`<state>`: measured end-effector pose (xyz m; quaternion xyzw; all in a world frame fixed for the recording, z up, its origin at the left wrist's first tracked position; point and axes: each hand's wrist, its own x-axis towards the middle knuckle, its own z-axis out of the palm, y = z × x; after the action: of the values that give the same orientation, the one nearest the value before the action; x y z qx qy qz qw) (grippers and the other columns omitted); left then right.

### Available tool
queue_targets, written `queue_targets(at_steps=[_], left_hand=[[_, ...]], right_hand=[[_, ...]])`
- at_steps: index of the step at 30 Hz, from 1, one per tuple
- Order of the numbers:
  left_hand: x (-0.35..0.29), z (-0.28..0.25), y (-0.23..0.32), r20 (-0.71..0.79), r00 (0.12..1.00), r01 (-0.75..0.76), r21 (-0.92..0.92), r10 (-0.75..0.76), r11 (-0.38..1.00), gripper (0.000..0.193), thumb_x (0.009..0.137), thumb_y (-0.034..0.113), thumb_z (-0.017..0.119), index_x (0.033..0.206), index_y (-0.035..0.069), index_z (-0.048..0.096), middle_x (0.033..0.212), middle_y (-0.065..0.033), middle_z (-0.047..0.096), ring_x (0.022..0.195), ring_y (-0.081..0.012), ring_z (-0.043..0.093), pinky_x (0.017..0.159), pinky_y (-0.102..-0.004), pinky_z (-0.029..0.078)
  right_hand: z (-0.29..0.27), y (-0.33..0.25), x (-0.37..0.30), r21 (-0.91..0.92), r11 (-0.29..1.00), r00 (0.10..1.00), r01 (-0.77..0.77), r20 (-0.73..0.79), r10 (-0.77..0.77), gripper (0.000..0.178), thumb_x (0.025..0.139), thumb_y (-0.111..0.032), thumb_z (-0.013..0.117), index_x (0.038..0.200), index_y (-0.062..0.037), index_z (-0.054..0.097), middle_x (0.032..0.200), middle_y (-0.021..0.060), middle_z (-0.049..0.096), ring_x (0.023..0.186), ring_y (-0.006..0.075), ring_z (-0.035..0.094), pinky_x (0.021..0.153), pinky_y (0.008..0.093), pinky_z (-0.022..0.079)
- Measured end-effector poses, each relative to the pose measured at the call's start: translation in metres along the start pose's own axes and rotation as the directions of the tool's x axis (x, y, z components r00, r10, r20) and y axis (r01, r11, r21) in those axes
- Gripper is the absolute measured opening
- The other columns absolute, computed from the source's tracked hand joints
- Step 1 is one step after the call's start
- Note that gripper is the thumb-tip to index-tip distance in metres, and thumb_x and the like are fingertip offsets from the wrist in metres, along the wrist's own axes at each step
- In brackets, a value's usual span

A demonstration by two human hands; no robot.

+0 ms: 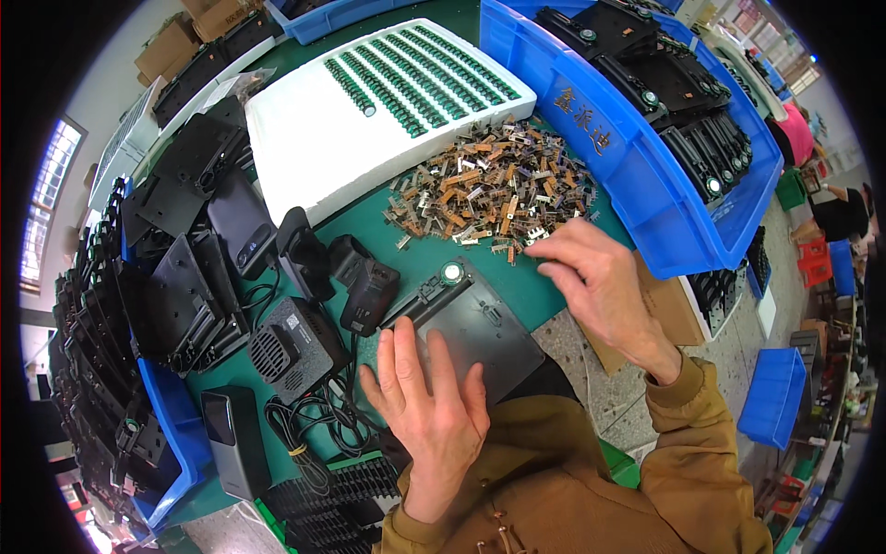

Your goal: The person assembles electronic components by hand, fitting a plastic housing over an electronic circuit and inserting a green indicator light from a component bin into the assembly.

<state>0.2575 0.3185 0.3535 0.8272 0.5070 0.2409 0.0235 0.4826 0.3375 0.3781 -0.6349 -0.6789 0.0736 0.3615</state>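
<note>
Left hand [426, 406] flat, fingers spread, pressing on near end of black plastic panel [480, 328]; nothing pinched. Right hand [598, 286] curled at near edge of pile of small brown-and-metal parts [489, 189], fingertips drawn together as if on one piece; cannot tell whether anything is actually between them. Panel lying flat on green desk [420, 258] near its front edge, directly before the body, with round pale-green button [451, 272] at far corner. Pile just beyond panel, toward desk centre. White foam tray [305, 138] with rows of small green parts further back, touching pile's far side. Blue bin [637, 157] of stacked black housings along right edge of desk. Black charger unit [295, 346], adapter [369, 295] and coiled cables [314, 415] left of panel; further stacked black panels at left edge. Judged handling: panel stiff, light, smooth moulded plastic, likely to slide on desk unless held down; best held by flat palm on plain near end or by long edges, clear of button and small fittings. Small parts judged very light, rigid, with thin metal legs liable to bend or snag together; best taken singly by body, between thumb and forefinger tips.
</note>
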Motion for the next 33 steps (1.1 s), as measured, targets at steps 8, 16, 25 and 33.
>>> queue_targets(at_steps=[8,16,25,33], left_hand=[[0.002,0.001,0.0,-0.003,1.0,-0.003,0.015,0.003,1.0,0.045,0.09,0.032,0.064,0.119,-0.002,0.063,0.144,-0.0241,0.047,0.134,-0.0418,0.043,0.106,-0.0622,0.033],[0.001,0.001,-0.001,-0.012,1.0,-0.004,0.017,0.004,1.0,0.045,0.09,0.032,0.063,0.119,-0.002,0.063,0.143,-0.0243,0.049,0.133,-0.0423,0.045,0.105,-0.0625,0.033],[0.002,0.001,0.0,-0.008,1.0,-0.003,0.009,0.003,1.0,0.045,0.09,0.032,0.064,0.12,-0.002,0.063,0.143,-0.024,0.048,0.133,-0.0417,0.045,0.106,-0.0628,0.032],[0.001,-0.001,0.0,0.015,1.0,0.016,-0.022,-0.015,1.0,0.045,0.089,0.025,0.065,0.123,-0.005,0.062,0.146,-0.0239,0.046,0.136,-0.0424,0.041,0.112,-0.0583,0.028]], right_hand=[[0.013,0.002,0.012,-0.122,0.981,0.983,0.149,0.124,-0.134,0.024,0.073,0.005,0.066,0.093,-0.0077,0.071,0.084,0.0043,0.058,0.084,0.0243,0.062,0.065,0.0385,0.051],[-0.001,-0.001,0.002,0.167,0.981,0.984,-0.099,0.164,0.072,0.02,0.076,0.002,0.071,0.095,-0.0059,0.07,0.086,0.0077,0.063,0.079,0.0286,0.064,0.067,0.0394,0.052],[0.002,-0.001,0.001,-0.019,1.0,0.986,0.009,0.167,-0.006,0.022,0.078,-0.001,0.071,0.099,-0.0041,0.07,0.089,0.01,0.063,0.081,0.0329,0.064,0.068,0.0417,0.051],[-0.002,-0.002,0.001,-0.073,0.994,0.98,0.08,0.19,-0.065,0.017,0.078,0.0,0.071,0.094,-0.0046,0.07,0.085,0.0073,0.06,0.084,0.0271,0.063,0.067,0.0388,0.052]])
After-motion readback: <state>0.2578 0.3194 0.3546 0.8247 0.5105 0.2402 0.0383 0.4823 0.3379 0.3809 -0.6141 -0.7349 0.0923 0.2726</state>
